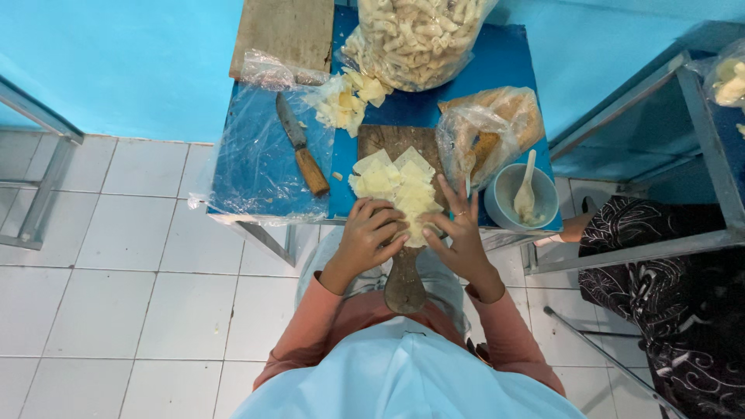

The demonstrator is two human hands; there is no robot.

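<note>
On the small blue tabletop (512,62), a wooden paddle board (403,283) carries a fan of pale yellow wrapper squares (396,186). Left hand (371,237) curls its fingers loosely at the near edge of the stack; right hand (459,233) rests beside it with fingers spread, gripping nothing. A loose heap of cut pieces (345,101) and a bulging bag of rolled pieces (415,35) suggest much is finished. Knife (301,146), crumb bag (489,128) and bowl with spoon (521,194) crowd the board closely.
</note>
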